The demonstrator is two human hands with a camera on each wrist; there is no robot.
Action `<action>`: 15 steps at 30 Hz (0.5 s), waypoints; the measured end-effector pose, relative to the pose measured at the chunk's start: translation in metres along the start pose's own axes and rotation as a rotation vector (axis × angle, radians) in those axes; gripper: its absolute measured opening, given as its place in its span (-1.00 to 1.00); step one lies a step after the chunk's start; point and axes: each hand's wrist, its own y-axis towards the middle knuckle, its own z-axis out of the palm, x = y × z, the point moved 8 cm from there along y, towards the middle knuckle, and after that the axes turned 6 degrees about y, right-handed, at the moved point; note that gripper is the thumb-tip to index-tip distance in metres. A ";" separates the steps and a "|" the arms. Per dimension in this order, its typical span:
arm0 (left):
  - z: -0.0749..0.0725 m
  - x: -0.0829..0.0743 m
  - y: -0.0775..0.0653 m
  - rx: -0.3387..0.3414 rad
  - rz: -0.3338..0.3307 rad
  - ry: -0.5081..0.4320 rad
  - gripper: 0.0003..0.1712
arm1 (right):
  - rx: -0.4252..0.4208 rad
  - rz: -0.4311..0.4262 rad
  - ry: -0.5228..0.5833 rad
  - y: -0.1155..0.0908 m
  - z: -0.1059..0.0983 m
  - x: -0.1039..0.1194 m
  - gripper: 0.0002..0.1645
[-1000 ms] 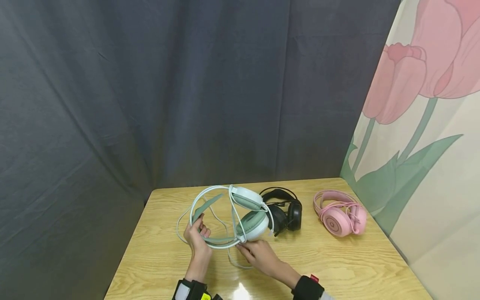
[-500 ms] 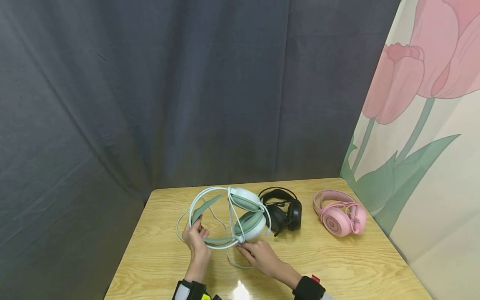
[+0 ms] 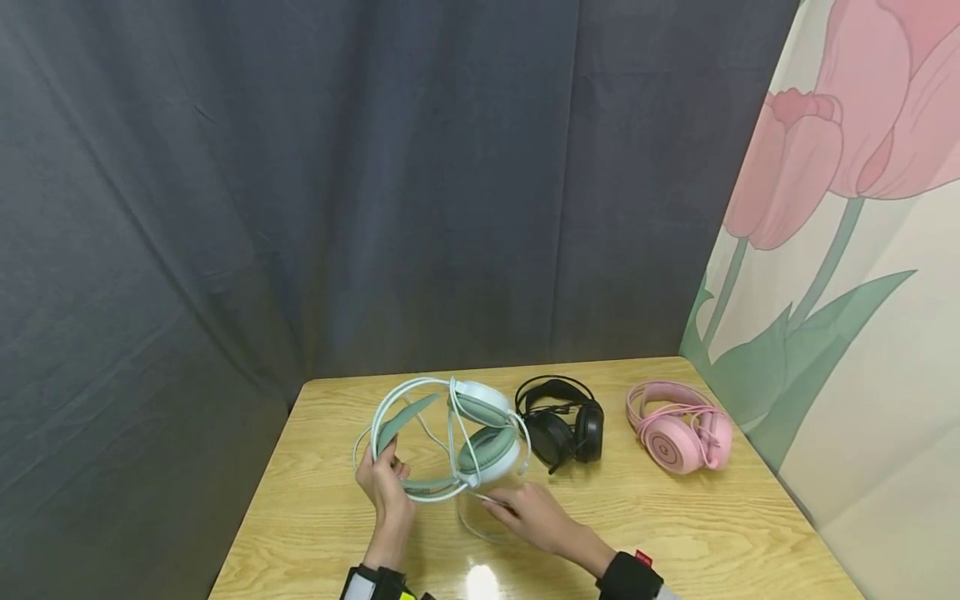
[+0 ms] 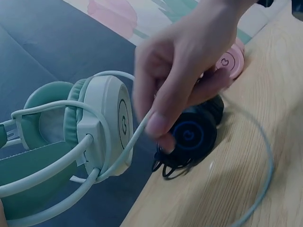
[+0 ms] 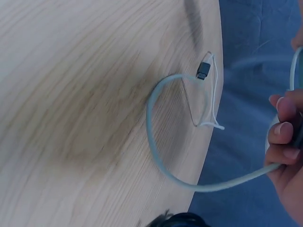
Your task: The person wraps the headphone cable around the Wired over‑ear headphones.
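Note:
White headphones with green pads (image 3: 487,450) are held up over the table, tilted on their side. My left hand (image 3: 386,487) grips them by the headband on the left. To the right of the lower ear cup, my right hand (image 3: 532,512) pinches the white cable, which also loops around the headphones. In the left wrist view, the cable (image 4: 136,135) runs from the ear cup to the right hand's thumb and fingers (image 4: 163,111). In the right wrist view, a loop of cable (image 5: 150,127) hangs from that hand, and a dark plug (image 5: 203,70) lies by the table's edge.
Black headphones (image 3: 551,437) lie behind the held pair, slightly right. Pink headphones (image 3: 675,442) with wrapped cable rest further right on the wooden table (image 3: 675,533). A dark curtain (image 3: 450,208) hangs behind; a tulip-patterned panel (image 3: 847,333) borders the right side.
My right hand has moved slightly right, away from the ear cup, and a short stretch of cable now shows between them. The held headphones have shifted a little left with my left hand.

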 end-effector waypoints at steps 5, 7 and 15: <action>-0.007 -0.004 0.004 -0.015 0.039 0.042 -0.75 | 0.044 0.031 0.011 -0.009 -0.009 -0.007 -0.85; -0.010 -0.006 0.005 -0.016 0.054 0.063 -0.75 | 0.056 0.039 0.012 -0.013 -0.014 -0.010 -0.88; -0.020 -0.003 0.007 -0.008 0.067 0.136 -0.72 | 0.060 0.037 -0.009 -0.021 -0.034 -0.023 -0.88</action>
